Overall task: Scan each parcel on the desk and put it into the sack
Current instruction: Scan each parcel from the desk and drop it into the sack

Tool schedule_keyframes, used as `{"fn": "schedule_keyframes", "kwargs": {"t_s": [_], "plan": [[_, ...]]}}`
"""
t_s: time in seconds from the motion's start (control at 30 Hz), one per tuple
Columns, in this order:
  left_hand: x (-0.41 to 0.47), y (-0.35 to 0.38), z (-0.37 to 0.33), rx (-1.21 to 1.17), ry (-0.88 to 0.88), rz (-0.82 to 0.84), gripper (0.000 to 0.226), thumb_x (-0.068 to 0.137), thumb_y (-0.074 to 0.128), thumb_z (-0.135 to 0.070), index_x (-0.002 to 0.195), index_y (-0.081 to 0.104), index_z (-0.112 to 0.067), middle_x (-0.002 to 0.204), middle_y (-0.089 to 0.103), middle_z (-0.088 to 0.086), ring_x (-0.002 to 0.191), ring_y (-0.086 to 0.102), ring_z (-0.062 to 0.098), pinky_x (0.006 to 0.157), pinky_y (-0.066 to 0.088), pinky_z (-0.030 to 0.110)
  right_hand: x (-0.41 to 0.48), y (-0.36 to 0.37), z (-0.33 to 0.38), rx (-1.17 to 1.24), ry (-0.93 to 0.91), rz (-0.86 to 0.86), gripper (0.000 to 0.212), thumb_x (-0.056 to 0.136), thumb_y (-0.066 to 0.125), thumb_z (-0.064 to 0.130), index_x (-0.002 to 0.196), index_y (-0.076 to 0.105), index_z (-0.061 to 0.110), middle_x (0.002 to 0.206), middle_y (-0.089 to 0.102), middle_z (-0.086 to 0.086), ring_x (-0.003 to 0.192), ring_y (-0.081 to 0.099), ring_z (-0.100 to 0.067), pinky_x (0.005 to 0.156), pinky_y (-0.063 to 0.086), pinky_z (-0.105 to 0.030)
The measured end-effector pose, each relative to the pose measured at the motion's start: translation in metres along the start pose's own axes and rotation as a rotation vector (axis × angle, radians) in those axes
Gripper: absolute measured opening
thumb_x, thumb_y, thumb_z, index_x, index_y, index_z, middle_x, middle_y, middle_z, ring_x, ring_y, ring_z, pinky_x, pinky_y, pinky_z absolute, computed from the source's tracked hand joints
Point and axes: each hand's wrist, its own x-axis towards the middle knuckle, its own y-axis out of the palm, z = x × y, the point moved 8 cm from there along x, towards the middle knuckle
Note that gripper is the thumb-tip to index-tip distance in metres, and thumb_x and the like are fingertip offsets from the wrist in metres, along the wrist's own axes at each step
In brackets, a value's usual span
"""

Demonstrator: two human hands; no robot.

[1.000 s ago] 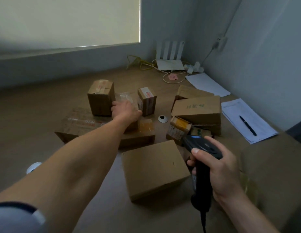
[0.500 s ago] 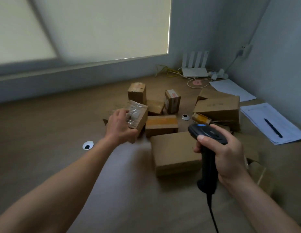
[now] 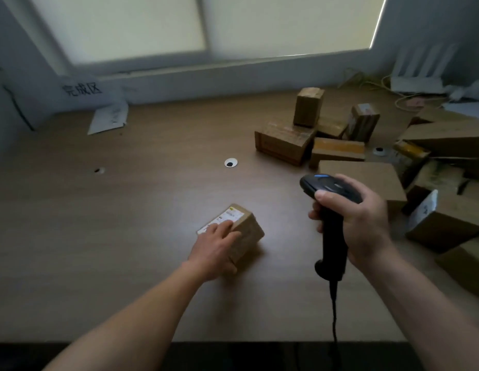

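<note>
The small cardboard parcel (image 3: 247, 230) lies label-up on the worktop (image 3: 112, 236) near centre, left hand (image 3: 215, 250) clasping its near end, right hand (image 3: 364, 220) wrapped round the barcode scanner (image 3: 333, 247); it looks light and stiff, best gripped across its short sides.

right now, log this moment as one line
left hand: holds small parcel on desk, label up | right hand: grips scanner | other parcels: piled at right

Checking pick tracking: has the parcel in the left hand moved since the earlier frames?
Yes. The parcel has come out of the pile, past the grommet, and now lies on its near side, held by the left hand.
</note>
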Motion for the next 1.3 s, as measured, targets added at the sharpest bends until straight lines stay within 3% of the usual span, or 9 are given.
{"fn": "schedule_keyframes", "kwargs": {"t_s": [0.1, 0.23, 0.37, 0.5, 0.57, 0.73, 0.93, 1.1, 1.3], "plan": [[-0.022, 0.013, 0.005, -0.255, -0.042, -0.048, 0.084, 0.083, 0.076, -0.043, 0.153, 0.033, -0.026, 0.156, 0.037, 0.002, 0.143, 0.033, 0.025, 0.114, 0.032, 0.036, -0.014, 0.012, -0.007, -0.034, 0.010, -0.002, 0.067, 0.082, 0.078, 0.011, 0.143, 0.050, 0.013, 0.104, 0.071, -0.021, 0.073, 0.071, -0.029, 0.057, 0.053, -0.037], [-0.021, 0.017, 0.030, -0.397, -0.233, -0.036, 0.101, 0.068, 0.085, -0.048, 0.151, 0.034, -0.021, 0.162, 0.018, 0.007, 0.150, 0.015, 0.026, 0.117, 0.030, 0.040, -0.024, 0.025, -0.005, -0.065, 0.002, -0.037, 0.064, 0.083, 0.077, 0.011, 0.142, 0.051, 0.014, 0.101, 0.071, -0.020, 0.072, 0.071, -0.028, 0.058, 0.054, -0.038], [-0.003, 0.023, 0.039, -0.434, -0.241, 0.103, 0.110, 0.057, 0.091, -0.050, 0.147, 0.033, -0.026, 0.143, 0.039, 0.005, 0.129, 0.042, 0.025, 0.104, 0.045, 0.039, -0.033, 0.035, -0.004, -0.076, -0.007, -0.082, 0.072, 0.078, 0.081, 0.016, 0.143, 0.050, 0.014, 0.101, 0.071, -0.020, 0.070, 0.070, -0.025, 0.055, 0.053, -0.034], [0.007, -0.008, 0.044, -0.086, -0.071, -0.142, 0.110, 0.069, 0.084, -0.043, 0.153, 0.015, -0.028, 0.138, 0.031, 0.008, 0.128, 0.037, 0.030, 0.103, 0.040, 0.041, -0.041, 0.044, -0.004, -0.096, -0.024, -0.144, 0.075, 0.073, 0.081, 0.022, 0.142, 0.051, 0.014, 0.102, 0.072, -0.021, 0.070, 0.071, -0.025, 0.053, 0.053, -0.032], [0.011, -0.011, 0.048, 0.047, -0.008, -0.148, 0.113, 0.072, 0.080, -0.050, 0.156, 0.009, -0.025, 0.139, 0.033, 0.010, 0.126, 0.036, 0.031, 0.103, 0.037, 0.043, -0.044, 0.047, -0.007, -0.104, -0.031, -0.163, 0.071, 0.078, 0.081, 0.019, 0.142, 0.051, 0.013, 0.102, 0.071, -0.021, 0.071, 0.070, -0.025, 0.054, 0.053, -0.032], [0.022, -0.001, 0.046, -0.131, 0.087, 0.015, 0.062, 0.077, 0.077, -0.049, 0.131, 0.054, -0.027, 0.144, 0.028, 0.006, 0.134, 0.028, 0.029, 0.105, 0.043, 0.043, -0.050, 0.058, -0.010, -0.103, -0.033, -0.210, 0.064, 0.085, 0.075, 0.013, 0.144, 0.050, 0.014, 0.104, 0.071, -0.019, 0.074, 0.071, -0.026, 0.058, 0.055, -0.035], [0.033, -0.005, 0.037, -0.128, 0.047, 0.166, 0.044, 0.081, 0.068, -0.027, 0.122, 0.051, -0.027, 0.122, 0.044, 0.008, 0.099, 0.059, 0.030, 0.082, 0.056, 0.041, -0.061, 0.069, -0.012, -0.100, -0.029, -0.237, 0.050, 0.087, 0.073, 0.012, 0.132, 0.054, 0.020, 0.099, 0.071, -0.019, 0.073, 0.070, -0.025, 0.058, 0.054, -0.033], [0.028, -0.021, 0.062, -0.625, -0.095, 0.127, 0.063, 0.066, 0.082, -0.018, 0.111, 0.039, -0.029, 0.113, 0.051, 0.004, 0.097, 0.061, 0.027, 0.064, 0.062, 0.039, -0.067, 0.077, -0.005, -0.078, -0.045, -0.229, 0.052, 0.087, 0.073, 0.012, 0.133, 0.053, 0.023, 0.099, 0.071, -0.020, 0.073, 0.070, -0.026, 0.058, 0.055, -0.033], [-0.005, -0.073, 0.096, -1.193, -0.180, -0.087, 0.080, 0.073, 0.082, 0.002, 0.133, 0.036, -0.023, 0.121, 0.062, 0.005, 0.110, 0.066, 0.026, 0.080, 0.063, 0.048, -0.071, 0.111, 0.007, -0.041, -0.050, -0.092, 0.062, 0.083, 0.077, 0.015, 0.138, 0.050, 0.018, 0.099, 0.071, -0.022, 0.072, 0.070, -0.027, 0.058, 0.055, -0.034]]}}
